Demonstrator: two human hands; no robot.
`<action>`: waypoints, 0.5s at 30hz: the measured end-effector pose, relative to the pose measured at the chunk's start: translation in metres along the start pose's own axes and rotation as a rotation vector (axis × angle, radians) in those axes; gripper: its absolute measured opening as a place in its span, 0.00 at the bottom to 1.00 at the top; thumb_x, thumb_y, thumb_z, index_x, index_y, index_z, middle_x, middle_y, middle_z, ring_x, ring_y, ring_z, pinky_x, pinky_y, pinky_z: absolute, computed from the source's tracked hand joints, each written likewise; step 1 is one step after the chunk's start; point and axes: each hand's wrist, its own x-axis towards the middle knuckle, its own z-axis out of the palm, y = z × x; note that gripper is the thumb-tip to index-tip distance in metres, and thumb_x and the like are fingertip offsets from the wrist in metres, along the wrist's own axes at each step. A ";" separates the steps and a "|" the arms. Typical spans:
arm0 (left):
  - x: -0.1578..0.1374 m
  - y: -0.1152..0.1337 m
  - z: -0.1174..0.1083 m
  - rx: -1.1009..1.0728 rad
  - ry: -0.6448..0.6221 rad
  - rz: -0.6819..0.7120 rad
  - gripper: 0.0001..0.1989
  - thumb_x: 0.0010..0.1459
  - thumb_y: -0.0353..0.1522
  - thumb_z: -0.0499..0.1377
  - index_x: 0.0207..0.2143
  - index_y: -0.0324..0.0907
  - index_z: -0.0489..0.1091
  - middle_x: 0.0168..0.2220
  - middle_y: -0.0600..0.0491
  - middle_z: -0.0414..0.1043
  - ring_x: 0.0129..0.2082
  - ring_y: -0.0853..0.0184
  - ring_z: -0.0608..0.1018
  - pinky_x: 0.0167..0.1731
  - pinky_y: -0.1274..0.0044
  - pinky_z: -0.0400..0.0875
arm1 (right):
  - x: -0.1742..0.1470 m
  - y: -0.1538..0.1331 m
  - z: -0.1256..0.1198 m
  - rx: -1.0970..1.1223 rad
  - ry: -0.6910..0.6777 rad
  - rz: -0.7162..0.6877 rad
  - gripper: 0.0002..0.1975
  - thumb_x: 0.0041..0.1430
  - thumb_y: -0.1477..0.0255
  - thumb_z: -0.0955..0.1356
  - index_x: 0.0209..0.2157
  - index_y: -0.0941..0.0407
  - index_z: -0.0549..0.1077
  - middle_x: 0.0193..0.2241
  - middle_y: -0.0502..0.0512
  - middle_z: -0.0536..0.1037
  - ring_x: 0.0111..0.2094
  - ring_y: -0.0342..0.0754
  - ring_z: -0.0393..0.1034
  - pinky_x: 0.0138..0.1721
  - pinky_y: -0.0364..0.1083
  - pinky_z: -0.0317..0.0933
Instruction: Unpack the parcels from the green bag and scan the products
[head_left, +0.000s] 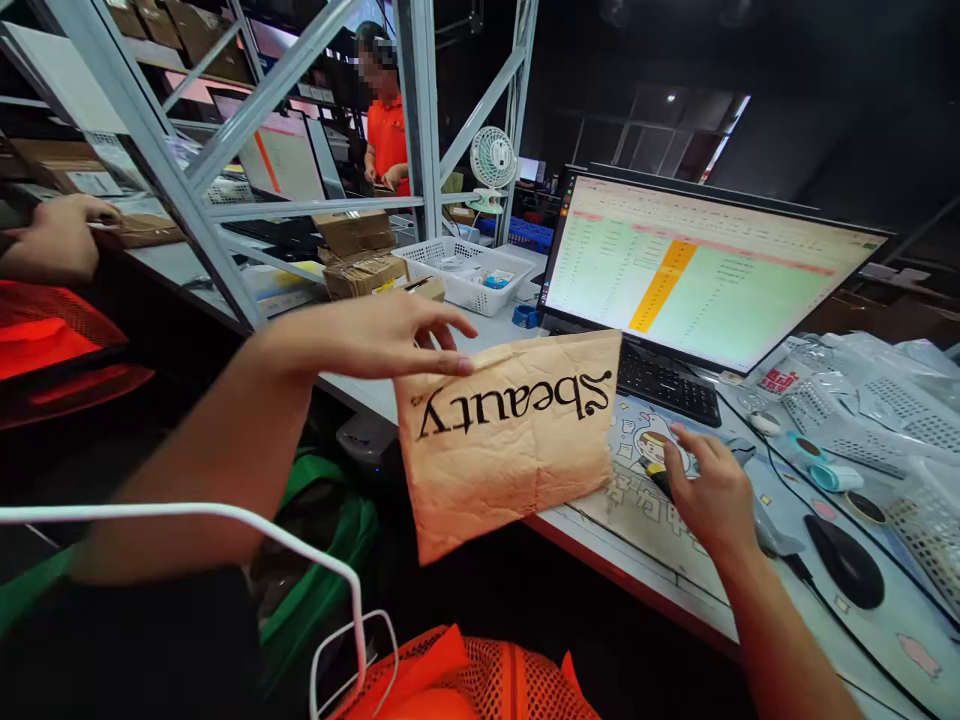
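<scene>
My left hand pinches the upper left edge of a tan paper mailer, thumb in front and fingers behind. The mailer carries the black word "Sbeauty", which appears upside down, and hangs tilted over the desk's front edge. Over the mat, my right hand is half curled, its thumb and forefinger apart. A slim yellow-and-black tool, apparently a utility knife, pokes out from under the right hand's fingers; the rest of it is hidden. Beside that hand lies a grey handheld scanner with a cable.
Behind stand a monitor and keyboard. A black mouse, tape rolls and white baskets are to the right. A white basket, cartons and metal frame stand left; a co-worker is beyond.
</scene>
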 end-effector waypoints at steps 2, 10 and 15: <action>0.019 0.004 -0.007 -0.054 -0.245 -0.131 0.32 0.49 0.52 0.73 0.53 0.46 0.81 0.40 0.47 0.84 0.36 0.56 0.84 0.38 0.70 0.77 | 0.020 -0.043 -0.022 0.216 0.270 -0.175 0.16 0.74 0.65 0.66 0.55 0.56 0.79 0.45 0.63 0.81 0.47 0.60 0.77 0.51 0.59 0.72; 0.020 -0.032 0.087 -0.211 -0.499 -0.181 0.22 0.57 0.50 0.61 0.32 0.38 0.76 0.29 0.50 0.76 0.28 0.65 0.75 0.27 0.78 0.66 | 0.036 -0.200 0.020 0.509 0.032 -0.731 0.21 0.73 0.63 0.68 0.63 0.57 0.72 0.67 0.68 0.70 0.67 0.64 0.63 0.66 0.66 0.61; -0.019 -0.014 0.105 -0.153 -0.155 -0.056 0.19 0.67 0.43 0.56 0.30 0.38 0.74 0.27 0.53 0.73 0.29 0.67 0.72 0.30 0.77 0.61 | 0.037 -0.198 0.023 0.508 0.069 -0.795 0.14 0.73 0.64 0.70 0.56 0.54 0.75 0.65 0.68 0.71 0.66 0.64 0.62 0.64 0.65 0.61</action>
